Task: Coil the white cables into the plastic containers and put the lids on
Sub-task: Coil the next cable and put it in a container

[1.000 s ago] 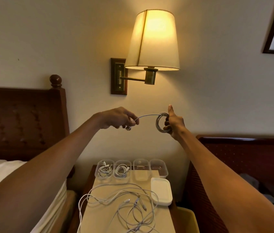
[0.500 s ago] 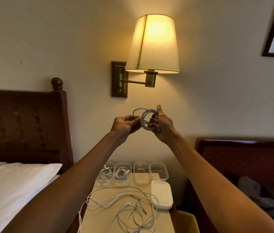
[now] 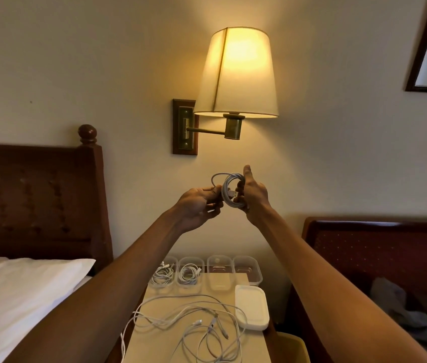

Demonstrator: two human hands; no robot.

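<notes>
Your hands are raised in front of the wall, close together. Your right hand [image 3: 253, 195] has its fingers curled through and closed on a coiled white cable [image 3: 230, 191], thumb pointing up; your left hand [image 3: 199, 203] pinches the coil's near side, fingers closed on the cable, with one loose loop arching above between the two hands. A connector end shows inside the coil.

Below your forearms, nearest you on the bench [image 3: 154, 347], lies a tangle of loose white cables [image 3: 196, 328], one strand drooping over the left edge. Just right of the tangle sits a stack of white lids [image 3: 251, 307], near the bench's right edge.

Farther back, four clear plastic containers [image 3: 219, 273] stand in a row along the bench's far edge. The two on the left each hold a coiled cable; the two on the right hold none. None has a lid on.

To the left is a bed with a white pillow [image 3: 18, 294] and dark headboard [image 3: 34, 197]. On the wall beyond your hands a lit lamp [image 3: 236, 74] hangs.
</notes>
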